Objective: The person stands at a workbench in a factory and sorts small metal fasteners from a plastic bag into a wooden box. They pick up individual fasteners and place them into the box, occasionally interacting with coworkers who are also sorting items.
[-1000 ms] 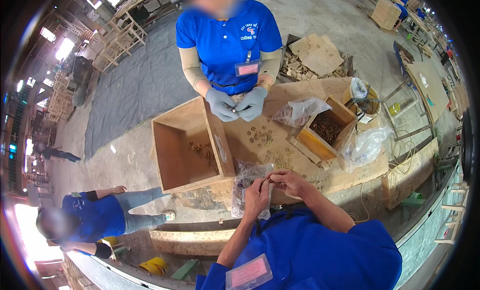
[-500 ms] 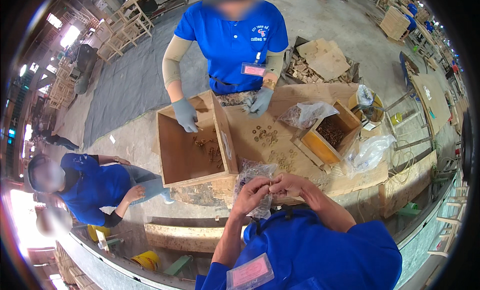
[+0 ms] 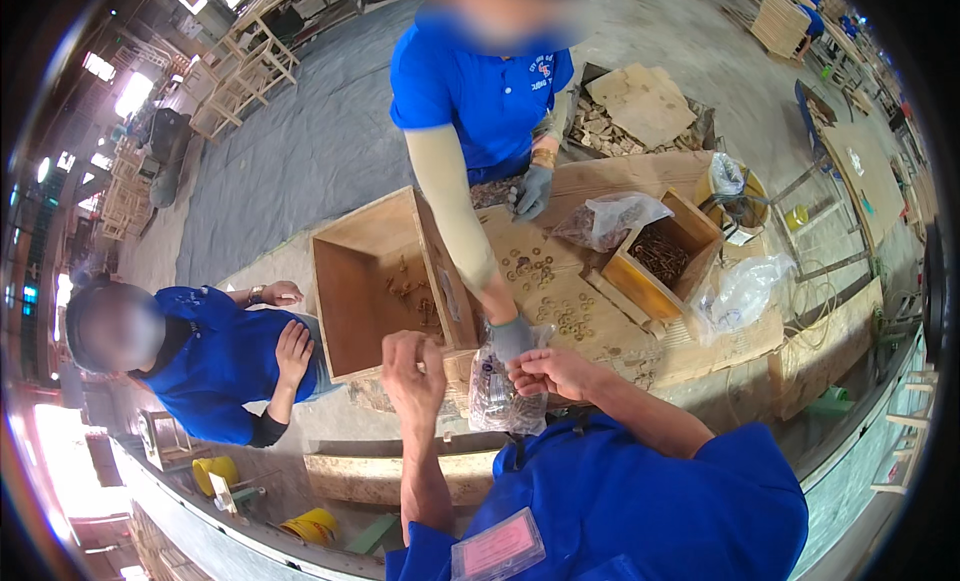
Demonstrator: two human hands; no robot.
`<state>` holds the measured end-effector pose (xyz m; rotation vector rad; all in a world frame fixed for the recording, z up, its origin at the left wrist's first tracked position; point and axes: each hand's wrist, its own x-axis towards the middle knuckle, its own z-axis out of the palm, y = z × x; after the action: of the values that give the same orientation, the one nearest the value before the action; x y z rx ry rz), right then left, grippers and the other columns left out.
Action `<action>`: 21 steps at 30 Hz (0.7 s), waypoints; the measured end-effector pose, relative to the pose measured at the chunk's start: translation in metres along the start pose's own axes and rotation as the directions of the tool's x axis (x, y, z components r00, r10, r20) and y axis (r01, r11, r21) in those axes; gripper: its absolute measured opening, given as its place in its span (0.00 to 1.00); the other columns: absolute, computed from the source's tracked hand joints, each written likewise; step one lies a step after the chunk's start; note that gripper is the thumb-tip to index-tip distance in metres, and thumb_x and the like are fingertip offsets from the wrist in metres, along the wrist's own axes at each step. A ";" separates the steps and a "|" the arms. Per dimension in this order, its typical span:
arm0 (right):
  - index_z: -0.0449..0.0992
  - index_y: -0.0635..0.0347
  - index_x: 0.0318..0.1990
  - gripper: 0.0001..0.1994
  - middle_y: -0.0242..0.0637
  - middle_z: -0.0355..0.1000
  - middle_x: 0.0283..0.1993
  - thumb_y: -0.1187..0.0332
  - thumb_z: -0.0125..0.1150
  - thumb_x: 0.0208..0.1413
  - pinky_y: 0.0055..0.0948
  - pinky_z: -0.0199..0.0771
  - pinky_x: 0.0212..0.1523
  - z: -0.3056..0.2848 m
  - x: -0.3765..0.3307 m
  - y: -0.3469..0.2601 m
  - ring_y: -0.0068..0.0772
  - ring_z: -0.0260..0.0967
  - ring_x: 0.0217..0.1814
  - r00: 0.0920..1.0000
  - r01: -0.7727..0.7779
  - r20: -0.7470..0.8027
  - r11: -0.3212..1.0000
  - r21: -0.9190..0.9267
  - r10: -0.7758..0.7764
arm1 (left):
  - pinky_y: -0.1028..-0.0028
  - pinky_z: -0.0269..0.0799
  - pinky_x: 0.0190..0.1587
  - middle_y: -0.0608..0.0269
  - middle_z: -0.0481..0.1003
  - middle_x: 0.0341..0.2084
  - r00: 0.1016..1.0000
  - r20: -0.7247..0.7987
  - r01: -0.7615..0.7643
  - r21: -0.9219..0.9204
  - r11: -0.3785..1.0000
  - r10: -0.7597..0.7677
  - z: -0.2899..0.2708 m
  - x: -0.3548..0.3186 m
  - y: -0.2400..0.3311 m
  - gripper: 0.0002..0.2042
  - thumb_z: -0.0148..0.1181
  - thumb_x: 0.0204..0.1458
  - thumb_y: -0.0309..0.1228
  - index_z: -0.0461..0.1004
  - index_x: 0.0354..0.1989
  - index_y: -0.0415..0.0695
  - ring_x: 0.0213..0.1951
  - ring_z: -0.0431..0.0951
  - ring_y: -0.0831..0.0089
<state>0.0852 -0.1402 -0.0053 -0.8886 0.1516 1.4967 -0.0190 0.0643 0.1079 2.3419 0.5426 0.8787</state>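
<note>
My left hand [image 3: 413,373] is raised at the near edge of a wooden box [image 3: 362,359], its bent fingers loosely apart and nothing visible between them. Several brass-coloured bolts [image 3: 408,289] lie inside this box. Over the right side of a clear plastic bag [image 3: 503,401] is my right hand [image 3: 550,372], thumb and fingers pinched together; what they hold is too small to make out. The bag is filled with small parts. A co-worker's grey-gloved hand [image 3: 511,339] reaches to the bag's mouth, close to my right fingertips. Loose washers [image 3: 565,316] are spread on the table beyond.
A smaller wooden box [image 3: 640,289] full of bolts stands at the right, beside a plastic bag of parts [image 3: 600,229] and a crumpled clear bag [image 3: 740,296]. The co-worker's other gloved hand [image 3: 532,193] is across the table. Another person [image 3: 220,356] is at the left.
My hands have parted: the left moved left and up to the wooden box, the right stayed near the bag. The co-worker's gloved hand went from inside the box to the bag.
</note>
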 end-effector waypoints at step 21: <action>0.68 0.67 0.54 0.13 0.48 0.74 0.49 0.73 0.48 0.65 0.34 0.81 0.48 -0.078 -0.061 0.037 0.35 0.76 0.45 0.975 0.115 -0.212 0.974 0.194 -0.072 | 0.74 0.69 0.27 0.55 0.76 0.31 0.998 -0.030 0.064 0.074 0.995 -0.062 0.016 -0.021 0.014 0.13 0.59 0.55 0.24 0.75 0.48 0.35 0.26 0.75 0.70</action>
<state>0.0779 -0.2405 -0.0382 -0.8675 0.4026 1.2745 -0.0196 0.0362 0.0973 2.3695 0.6681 0.8763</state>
